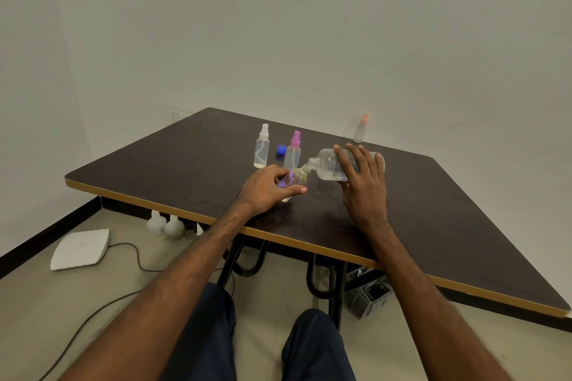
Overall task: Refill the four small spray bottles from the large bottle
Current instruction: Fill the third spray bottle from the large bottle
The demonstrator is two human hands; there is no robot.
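Observation:
My right hand (pixel 362 182) grips the large clear bottle (pixel 328 167), tipped on its side with its open neck pointing left. The neck meets the mouth of a small open spray bottle (pixel 297 177), which my left hand (pixel 266 192) holds tilted just above the dark table (pixel 185 164). Behind them stand a small bottle with a white sprayer (pixel 262 147) and one with a pink sprayer (pixel 293 151). A third capped bottle with a salmon sprayer (pixel 361 129) stands at the table's far edge. A blue cap (pixel 281 150) lies between the white and pink ones.
The table's front edge, trimmed in tan, runs across below my wrists. On the floor lie a white pad (pixel 81 249) with a cable, two pale round bottles (pixel 165 226) and a grey basket (pixel 368 294) by the table legs.

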